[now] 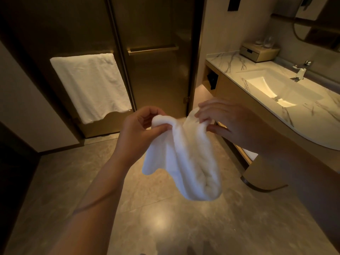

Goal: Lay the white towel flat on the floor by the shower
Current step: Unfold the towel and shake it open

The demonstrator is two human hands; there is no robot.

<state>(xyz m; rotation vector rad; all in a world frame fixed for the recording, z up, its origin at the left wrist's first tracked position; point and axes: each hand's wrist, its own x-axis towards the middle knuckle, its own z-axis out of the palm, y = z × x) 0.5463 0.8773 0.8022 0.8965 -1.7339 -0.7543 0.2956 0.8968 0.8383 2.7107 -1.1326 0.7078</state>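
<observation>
Towel [185,159], white and thick, hangs in the air in front of the person, well above the floor [165,218], bunched and folded on itself rather than spread out. Its top edge is held at two spots close together. The left hand [141,129] has its grip pressed together on the left part of that edge, thumb underneath and fingers curled over the top. The right hand [220,120] pinches the right part of the edge between thumb and fingertips, the other fingers loosely fanned. Between the two hands the cloth sags in a short dip, and below them it drops in soft folds to a rounded lower end.

Behind the hands stands the dark glass shower door [156,70] with a bar handle. A second white towel [90,87] hangs flat on a rail to the left of it. To the right, a marble tabletop [230,63] carries a lit sink [272,89] with a tap [301,70], and a small box [259,52] sits near the wall
</observation>
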